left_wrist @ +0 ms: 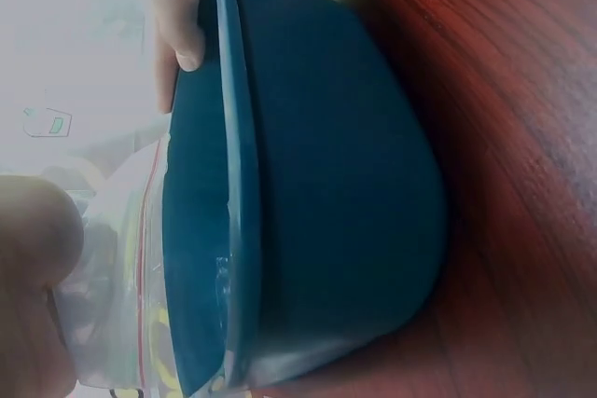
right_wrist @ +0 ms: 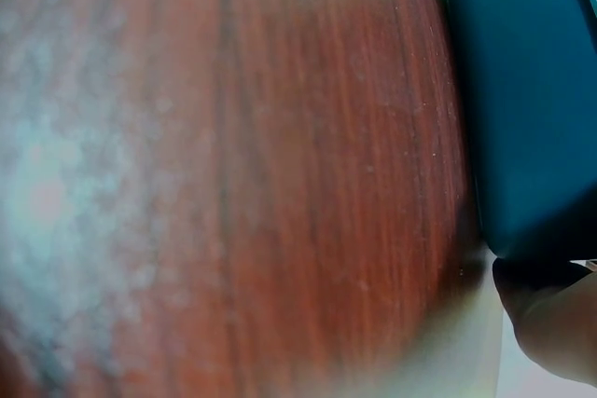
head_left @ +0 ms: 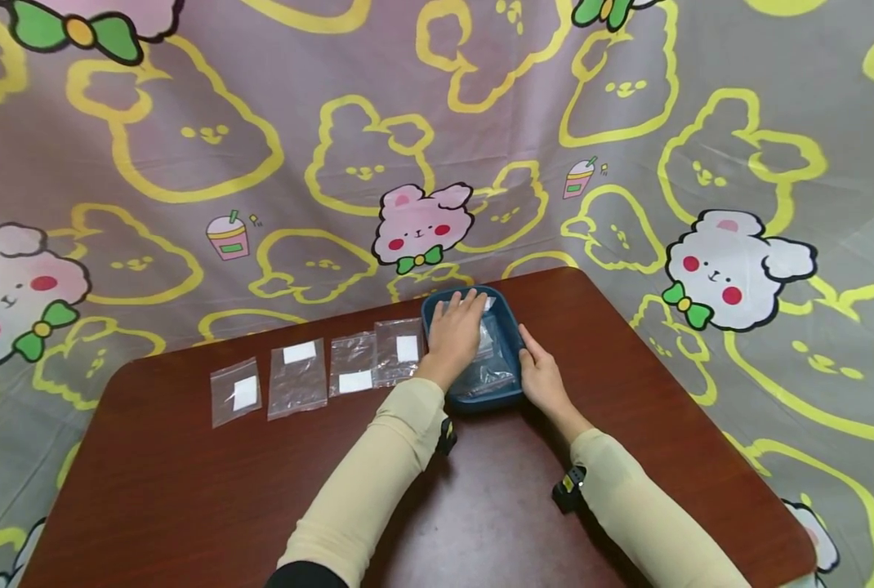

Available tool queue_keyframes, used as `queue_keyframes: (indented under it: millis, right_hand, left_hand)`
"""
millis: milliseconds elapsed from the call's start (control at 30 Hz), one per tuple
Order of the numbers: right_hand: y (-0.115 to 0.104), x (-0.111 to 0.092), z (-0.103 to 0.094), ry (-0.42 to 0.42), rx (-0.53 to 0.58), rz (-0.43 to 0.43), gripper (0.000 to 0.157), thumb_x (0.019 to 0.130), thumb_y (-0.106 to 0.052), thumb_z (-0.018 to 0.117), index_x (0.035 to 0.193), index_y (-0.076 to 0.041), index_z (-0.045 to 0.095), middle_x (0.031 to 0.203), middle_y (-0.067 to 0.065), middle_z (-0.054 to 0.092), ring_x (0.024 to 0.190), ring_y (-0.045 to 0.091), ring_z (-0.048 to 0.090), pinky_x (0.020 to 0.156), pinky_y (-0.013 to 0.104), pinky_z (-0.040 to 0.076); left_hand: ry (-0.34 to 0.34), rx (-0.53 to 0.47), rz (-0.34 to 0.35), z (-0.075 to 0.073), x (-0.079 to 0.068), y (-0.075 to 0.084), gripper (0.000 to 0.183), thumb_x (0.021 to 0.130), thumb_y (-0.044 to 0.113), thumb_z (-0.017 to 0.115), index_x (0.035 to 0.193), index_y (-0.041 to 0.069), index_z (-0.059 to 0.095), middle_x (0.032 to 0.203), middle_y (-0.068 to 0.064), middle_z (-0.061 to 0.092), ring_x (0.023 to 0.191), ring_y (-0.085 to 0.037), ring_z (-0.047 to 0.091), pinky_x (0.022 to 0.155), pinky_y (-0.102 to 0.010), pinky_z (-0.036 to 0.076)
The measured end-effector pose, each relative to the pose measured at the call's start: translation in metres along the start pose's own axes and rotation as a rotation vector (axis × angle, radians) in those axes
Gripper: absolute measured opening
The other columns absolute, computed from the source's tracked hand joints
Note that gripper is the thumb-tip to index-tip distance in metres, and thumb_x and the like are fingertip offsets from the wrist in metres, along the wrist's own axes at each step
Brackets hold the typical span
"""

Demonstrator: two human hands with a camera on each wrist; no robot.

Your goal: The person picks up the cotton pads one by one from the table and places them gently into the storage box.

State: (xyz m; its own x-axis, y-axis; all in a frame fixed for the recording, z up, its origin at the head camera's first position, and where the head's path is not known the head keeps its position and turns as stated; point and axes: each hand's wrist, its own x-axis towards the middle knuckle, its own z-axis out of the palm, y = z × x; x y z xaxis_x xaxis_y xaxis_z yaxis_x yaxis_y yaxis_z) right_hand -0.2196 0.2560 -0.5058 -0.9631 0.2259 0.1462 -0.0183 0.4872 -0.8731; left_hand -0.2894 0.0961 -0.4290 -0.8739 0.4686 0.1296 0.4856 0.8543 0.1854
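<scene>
A dark blue plastic bin (head_left: 512,339) holds clear zip bags (head_left: 481,376). My left hand (head_left: 455,335) is over the bin's far left part, its fingers pointing away. In the left wrist view a clear zip bag (left_wrist: 107,295) with a red seal line rises above the bin's rim (left_wrist: 241,184), and the left thumb (left_wrist: 42,230) pinches it. My right hand (head_left: 543,376) grips the bin's right side; in the left wrist view its fingers (left_wrist: 182,34) reach over the rim. In the right wrist view, part of that hand (right_wrist: 560,328) shows below the bin (right_wrist: 536,109).
Left of the bin, several clear zip bags with white labels lie in a row, from the outermost bag (head_left: 224,400) to the one (head_left: 389,359) beside the bin. The brown wooden table (head_left: 202,498) meets a cartoon-printed cloth (head_left: 297,163) at the back and right.
</scene>
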Motion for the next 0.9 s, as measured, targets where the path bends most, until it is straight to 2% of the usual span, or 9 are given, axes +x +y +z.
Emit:
queue_keyframes:
  millis: [200, 400, 900]
  right_hand:
    - [0.0, 0.0, 0.001, -0.006, -0.01, -0.011, 0.05, 0.106, -0.006, 0.042, 0.156, -0.012, 0.038, 0.154, 0.016, 0.042, 0.14, 0.031, 0.041, 0.116, 0.049, 0.032]
    - [0.0, 0.001, 0.002, -0.004, -0.004, -0.011, 0.051, 0.106, -0.006, 0.041, 0.156, -0.014, 0.038, 0.154, 0.016, 0.042, 0.14, 0.031, 0.042, 0.116, 0.049, 0.032]
    - [-0.001, 0.001, 0.0, 0.008, -0.001, -0.013, 0.05, 0.106, -0.007, 0.043, 0.155, -0.013, 0.04, 0.153, 0.017, 0.043, 0.138, 0.031, 0.043, 0.115, 0.049, 0.034]
  left_hand:
    - [-0.011, 0.013, -0.004, 0.003, 0.003, 0.007, 0.051, 0.107, 0.016, 0.047, 0.157, 0.02, 0.037, 0.162, -0.001, 0.032, 0.15, -0.025, 0.027, 0.121, -0.051, 0.019]
    - [0.006, 0.036, 0.005, 0.002, 0.006, 0.011, 0.049, 0.107, 0.018, 0.047, 0.156, 0.02, 0.039, 0.161, -0.002, 0.035, 0.148, -0.026, 0.03, 0.12, -0.052, 0.022]
    - [-0.053, 0.062, 0.005, 0.005, 0.006, 0.018, 0.056, 0.107, 0.019, 0.049, 0.16, 0.023, 0.031, 0.164, -0.004, 0.027, 0.151, -0.026, 0.023, 0.122, -0.053, 0.016]
